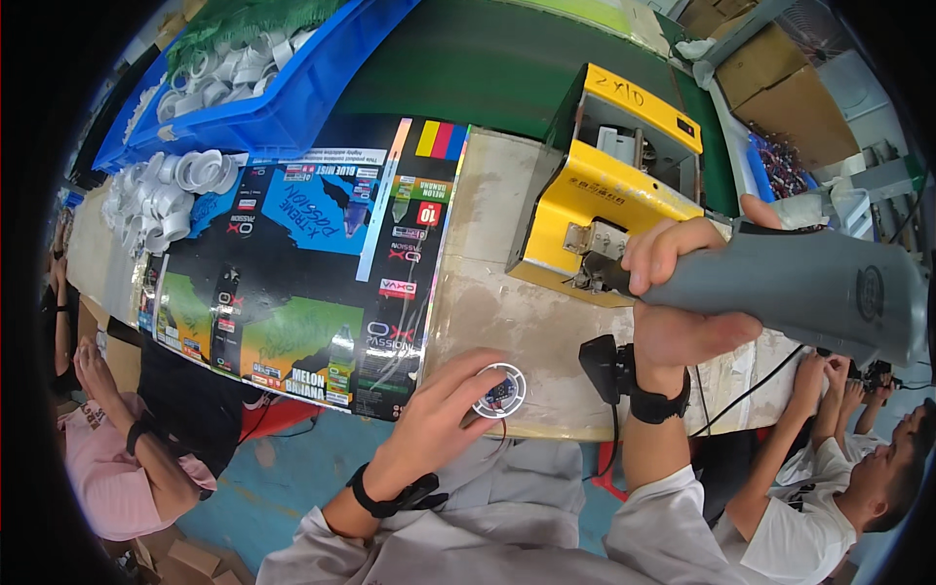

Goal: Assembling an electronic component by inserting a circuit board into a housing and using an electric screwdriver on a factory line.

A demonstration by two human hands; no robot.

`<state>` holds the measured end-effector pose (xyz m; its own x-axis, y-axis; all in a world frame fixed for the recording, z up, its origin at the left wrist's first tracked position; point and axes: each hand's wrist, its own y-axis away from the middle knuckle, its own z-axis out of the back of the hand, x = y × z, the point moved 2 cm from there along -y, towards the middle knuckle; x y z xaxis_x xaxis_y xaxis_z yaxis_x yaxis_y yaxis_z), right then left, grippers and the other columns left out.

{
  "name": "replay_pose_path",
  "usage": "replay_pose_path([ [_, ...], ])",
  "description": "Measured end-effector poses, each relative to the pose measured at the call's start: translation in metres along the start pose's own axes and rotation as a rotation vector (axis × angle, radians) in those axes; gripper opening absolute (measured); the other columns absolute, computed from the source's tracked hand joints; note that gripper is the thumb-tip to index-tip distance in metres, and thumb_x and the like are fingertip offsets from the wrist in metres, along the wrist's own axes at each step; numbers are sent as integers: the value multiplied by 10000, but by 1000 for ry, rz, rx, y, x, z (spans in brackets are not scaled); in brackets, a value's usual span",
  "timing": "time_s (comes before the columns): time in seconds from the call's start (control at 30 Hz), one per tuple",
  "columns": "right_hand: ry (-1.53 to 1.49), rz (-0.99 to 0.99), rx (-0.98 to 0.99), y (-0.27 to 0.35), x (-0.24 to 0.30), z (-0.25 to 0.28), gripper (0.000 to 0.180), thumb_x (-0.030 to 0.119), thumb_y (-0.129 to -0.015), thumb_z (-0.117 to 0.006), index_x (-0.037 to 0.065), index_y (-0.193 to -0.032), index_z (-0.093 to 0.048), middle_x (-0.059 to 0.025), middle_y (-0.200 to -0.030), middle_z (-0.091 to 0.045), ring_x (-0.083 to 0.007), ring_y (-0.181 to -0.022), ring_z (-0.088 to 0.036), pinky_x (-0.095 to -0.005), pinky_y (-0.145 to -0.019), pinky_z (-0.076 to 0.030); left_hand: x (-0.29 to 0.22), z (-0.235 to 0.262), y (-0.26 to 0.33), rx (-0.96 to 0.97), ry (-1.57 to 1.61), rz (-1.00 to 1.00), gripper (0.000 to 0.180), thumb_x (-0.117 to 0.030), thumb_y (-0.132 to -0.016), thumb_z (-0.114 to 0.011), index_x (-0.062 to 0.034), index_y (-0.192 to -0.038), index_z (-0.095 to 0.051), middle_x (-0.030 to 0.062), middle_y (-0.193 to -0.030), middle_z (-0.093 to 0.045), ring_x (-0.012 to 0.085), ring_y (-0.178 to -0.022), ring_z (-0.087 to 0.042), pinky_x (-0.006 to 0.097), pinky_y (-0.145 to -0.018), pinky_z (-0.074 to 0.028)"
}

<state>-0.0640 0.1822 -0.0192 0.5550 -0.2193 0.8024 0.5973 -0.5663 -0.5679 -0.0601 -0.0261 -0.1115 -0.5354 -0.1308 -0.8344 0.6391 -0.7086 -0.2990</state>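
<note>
My left hand (447,408) is closed around the edge of a white ring-shaped housing (518,379) with a small circuit board inside; thin wires hang below it. It is held over the table's front edge. My right hand (682,283) grips a grey electric screwdriver (795,290), its body pointing right. The front end of the screwdriver is at the metal outlet of a yellow screw feeder (624,180); my fingers partly hide the tip, so I cannot tell whether it touches.
A printed sheet (283,263) covers the table's left part. White plastic rings (161,200) lie heaped there beside a blue bin (244,122) holding more. A green belt (458,68) runs behind. Co-workers (809,468) sit at right and left (136,468). A black cable (756,395) crosses at right.
</note>
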Motion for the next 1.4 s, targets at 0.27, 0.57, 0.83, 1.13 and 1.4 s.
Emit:
replay_pose_path([
  [0.27, -145, -114, 178, 7, -2, 13, 937, 785, -806, -422, 98, -1397, -185, -45, -670, -474, -156, -512, -474, -330, -540, -429, 1, 0, -2, 13, -4, -90, 465, -14, -594, -804, -10, -1010, -596, 168, -1166, -617, 355, -1075, -598, 399, -874, -496],
  [0.57, -338, 53, 307, -1, 17, 10, 964, 798, -770, -465, 121, -1413, -223, -54, -706, -490, -170, -522, -475, -339, -548, -420, -2, -4, -3, 4, 27, -141, 429, 8, -596, -769, 3, -984, -586, 206, -1160, -605, 370, -1032, -610, 409, -864, -502],
  [0.83, 48, -71, 47, -7, -5, 2, 1074, 832, -678, -540, -9, -1282, -252, -78, -612, -498, -150, -454, -452, -286, -448, -404, -4, -5, -5, 23, 21, -140, 434, 1, -610, -732, -14, -1016, -579, 159, -1207, -546, 378, -1080, -553, 427, -877, -475],
  [1.13, -390, 18, 310, 12, 22, 8, 977, 793, -778, -459, 141, -1442, -161, -54, -704, -489, -161, -542, -488, -351, -559, -428, 2, -3, 0, -44, 46, -147, 426, 4, -597, -762, -5, -988, -591, 205, -1178, -581, 379, -1045, -595, 405, -870, -490],
  [1.4, 56, -31, 168, -9, -1, 5, 945, 821, -760, -445, 63, -1298, -274, -51, -631, -461, -148, -490, -456, -332, -533, -431, 2, -5, 0, -52, 54, -158, 435, -1, -599, -781, -7, -993, -596, 205, -1181, -588, 364, -1015, -616, 378, -839, -514],
])
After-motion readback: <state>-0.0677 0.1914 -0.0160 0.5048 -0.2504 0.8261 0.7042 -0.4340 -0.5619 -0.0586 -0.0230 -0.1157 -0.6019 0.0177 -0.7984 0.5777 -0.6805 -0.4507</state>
